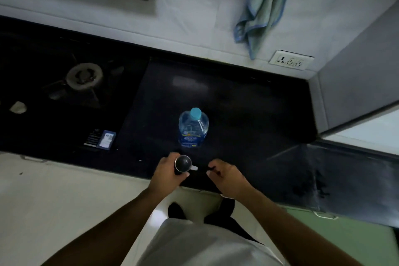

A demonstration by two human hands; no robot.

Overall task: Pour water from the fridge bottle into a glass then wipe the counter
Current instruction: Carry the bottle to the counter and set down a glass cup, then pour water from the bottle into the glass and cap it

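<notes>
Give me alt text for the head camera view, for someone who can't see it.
A person's left hand holds a small glass at the front edge of a dark counter, with the right hand loosely curled beside it. A capped water bottle stands upright just beyond the glass, and a cloth hangs on the wall behind.

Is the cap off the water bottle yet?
No, the light blue cap sits on the bottle, which stands upright on the counter.
</notes>
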